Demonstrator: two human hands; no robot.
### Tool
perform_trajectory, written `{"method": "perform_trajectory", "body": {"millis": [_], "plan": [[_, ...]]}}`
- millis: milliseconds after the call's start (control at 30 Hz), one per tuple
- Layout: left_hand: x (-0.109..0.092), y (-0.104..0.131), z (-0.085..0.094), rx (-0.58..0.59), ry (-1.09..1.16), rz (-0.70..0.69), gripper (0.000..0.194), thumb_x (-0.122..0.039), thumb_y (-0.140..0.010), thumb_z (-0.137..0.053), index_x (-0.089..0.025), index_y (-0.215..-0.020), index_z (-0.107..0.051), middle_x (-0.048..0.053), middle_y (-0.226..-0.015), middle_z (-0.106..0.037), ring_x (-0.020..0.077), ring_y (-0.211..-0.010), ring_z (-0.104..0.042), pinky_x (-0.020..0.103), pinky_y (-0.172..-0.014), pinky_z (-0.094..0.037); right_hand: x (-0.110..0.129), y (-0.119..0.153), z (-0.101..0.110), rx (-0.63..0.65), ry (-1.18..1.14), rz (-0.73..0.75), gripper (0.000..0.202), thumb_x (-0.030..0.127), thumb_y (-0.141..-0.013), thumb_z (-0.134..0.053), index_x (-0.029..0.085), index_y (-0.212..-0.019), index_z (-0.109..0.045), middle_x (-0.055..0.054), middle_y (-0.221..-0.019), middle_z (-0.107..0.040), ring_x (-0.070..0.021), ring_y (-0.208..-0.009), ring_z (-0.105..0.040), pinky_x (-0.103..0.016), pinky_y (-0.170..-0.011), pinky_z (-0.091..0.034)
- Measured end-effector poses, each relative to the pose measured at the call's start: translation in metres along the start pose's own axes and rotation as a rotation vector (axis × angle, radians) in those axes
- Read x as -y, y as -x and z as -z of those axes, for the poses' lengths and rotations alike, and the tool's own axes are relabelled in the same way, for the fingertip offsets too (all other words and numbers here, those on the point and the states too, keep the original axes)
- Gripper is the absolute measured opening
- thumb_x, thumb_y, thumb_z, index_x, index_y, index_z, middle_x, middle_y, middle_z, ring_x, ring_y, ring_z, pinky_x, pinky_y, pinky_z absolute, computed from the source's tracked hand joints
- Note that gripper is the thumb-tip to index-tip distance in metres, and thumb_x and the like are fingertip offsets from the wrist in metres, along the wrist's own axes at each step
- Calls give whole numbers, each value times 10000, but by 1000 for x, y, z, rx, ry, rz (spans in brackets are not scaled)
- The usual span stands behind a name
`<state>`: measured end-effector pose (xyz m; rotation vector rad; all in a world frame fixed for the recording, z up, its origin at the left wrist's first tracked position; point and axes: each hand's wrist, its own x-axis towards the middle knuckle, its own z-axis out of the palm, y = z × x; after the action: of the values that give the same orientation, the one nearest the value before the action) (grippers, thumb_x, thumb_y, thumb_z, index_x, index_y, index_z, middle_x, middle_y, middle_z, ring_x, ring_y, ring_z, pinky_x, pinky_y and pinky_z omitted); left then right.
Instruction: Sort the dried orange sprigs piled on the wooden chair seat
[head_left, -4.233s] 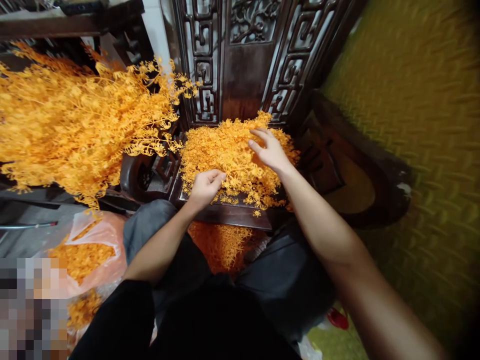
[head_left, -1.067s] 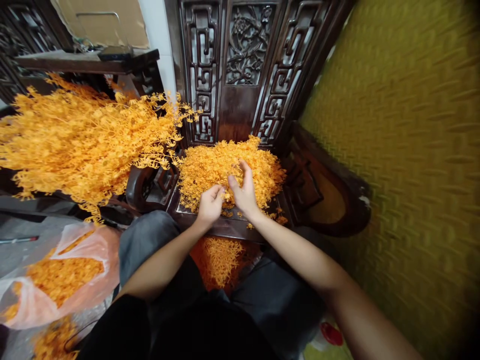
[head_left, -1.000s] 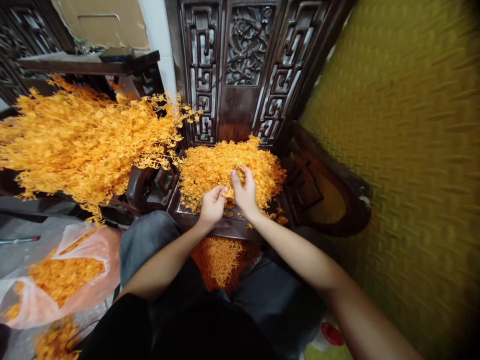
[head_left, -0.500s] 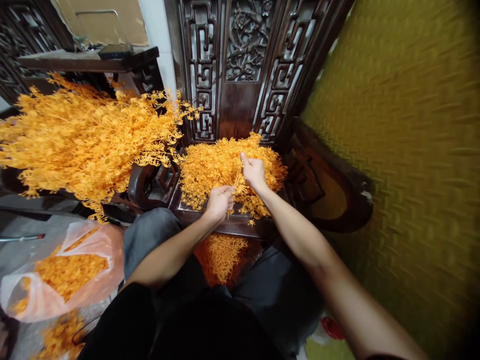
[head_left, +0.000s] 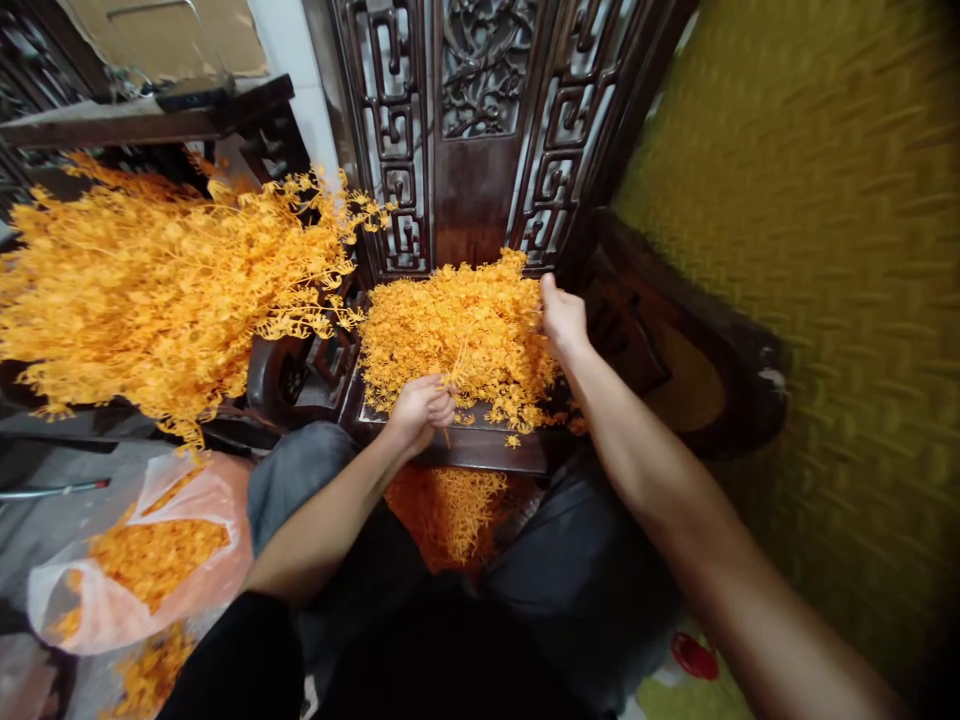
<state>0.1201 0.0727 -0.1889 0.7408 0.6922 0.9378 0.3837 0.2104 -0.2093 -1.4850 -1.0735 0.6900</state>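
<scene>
Orange sprigs (head_left: 457, 330), heaped on carved chair seat (head_left: 465, 445): likely light, springy, tangle-prone; take by stem, as left hand (head_left: 420, 410), grip closed on one; right hand (head_left: 562, 318) closed at heap's edge.

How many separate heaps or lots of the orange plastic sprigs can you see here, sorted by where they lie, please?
Pile on the carved wooden chair seat: 1
Big bundle of long branches: 1
Heap under the seat's front edge: 1
Clear bag lot: 1
Loose lot on the floor: 1
Sprig pinched in the left hand: 1
Total: 6

The right hand rests on the seat pile.
</scene>
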Motion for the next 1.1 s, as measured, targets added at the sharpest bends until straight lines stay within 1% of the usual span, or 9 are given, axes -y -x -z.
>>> {"method": "perform_trajectory", "body": {"millis": [100,200,300,467,600,767,900,967,1100], "plan": [[-6,-6,3,74,142,69,156,-175,-893,-615,-113,-750,-613,-109,-471,-180,45,-396,-157,187,-428,-189,5,12,-18,28,-236,-115,588,723,-820,-669,239,-645,-384,73,-522,-373,-86,-425,-432,-237,-405,-386],[-8,-6,2,95,259,118,193,-132,-916,-548,-109,-736,-615,-107,-493,-114,55,-409,-117,188,-424,-178,12,19,-33,35,-405,-164,563,615,-747,-814,215,-653,-430,64,-569,-468,-69,-453,-502,-212,-432,-477],[-10,-3,2,85,305,147,220,-122,-926,-524,-114,-723,-606,-106,-507,-81,62,-415,-93,191,-421,-165,15,18,-33,28,-493,-238,495,570,-770,-823,191,-730,-507,33,-666,-588,-50,-470,-526,-188,-446,-497],[-12,-3,4,87,310,136,228,-135,-953,-507,-119,-752,-611,-100,-517,-91,65,-418,-112,190,-432,-184,23,20,-22,65,-587,-484,462,630,-888,-677,204,-822,-514,48,-641,-561,-30,-402,-397,-164,-378,-402],[-14,-7,1,55,371,30,211,-142,-988,-500,-124,-809,-612,-91,-526,-147,63,-425,-166,190,-443,-208,39,39,-20,127,-670,-526,389,581,-927,-648,227,-872,-496,17,-702,-596,-76,-489,-501,-206,-454,-482],[-19,-9,-1,1,430,-59,185,-167,-1014,-516,-132,-854,-602,-86,-545,-208,57,-431,-237,190,-455,-234,54,65,-21,483,-792,-432,160,311,-871,-656,225,-939,-539,-10,-854,-646,-117,-638,-579,-235,-521,-498],[-22,-11,0,-26,454,-77,242,-195,-1046,-467,-143,-836,-574,-81,-552,-233,57,-428,-257,192,-452,-228,55,79,-23,543,-757,-288,338,120,-685,-714,206,-999,-627,-18,-978,-689,-105,-730,-588,-223,-604,-506],[-24,-12,0,-46,473,-110,267,-234,-1053,-461,-157,-811,-543,-76,-559,-253,60,-434,-271,194,-454,-229,53,86,-26,539,-680,-174,363,160,-679,-774,210,-1017,-651,-20,-1047,-697,-104,-746,-589,-227,-610,-498],[-29,-11,-2,-64,459,-166,277,-272,-996,-550,-182,-747,-469,-61,-598,-303,70,-481,-342,212,-489,-294,51,99,-29,574,-407,72,397,392,-742,-837,224,-1075,-701,-40,-1086,-720,-127,-726,-604,-297,-671,-541]]}}
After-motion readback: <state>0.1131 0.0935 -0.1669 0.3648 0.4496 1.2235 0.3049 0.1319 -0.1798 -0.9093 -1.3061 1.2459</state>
